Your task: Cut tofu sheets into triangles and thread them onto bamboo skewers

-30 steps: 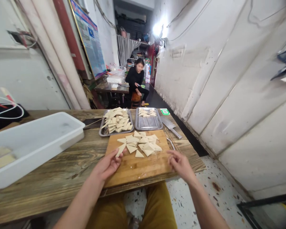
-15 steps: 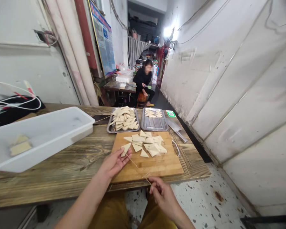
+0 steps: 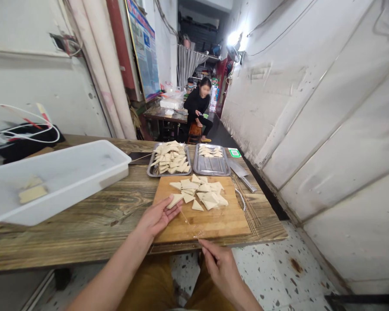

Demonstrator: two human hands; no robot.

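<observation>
Pale, thin, sharp-cornered tofu triangles [image 3: 203,194] overlapping on wooden cutting board [image 3: 220,222]; one triangle [image 3: 175,201] resting against open, spread left hand [image 3: 157,218]; right hand [image 3: 222,270] closed in pinch on slender skewer [image 3: 188,222].

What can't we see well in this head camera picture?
Head view:
Skewer end: hidden by the right hand's fingers.
What the seated person holds: too small to tell.
Poster writing: too small and far.
Green card: too small to read.

Bright wall lamp [image 3: 234,39], glare, curved edges
</observation>
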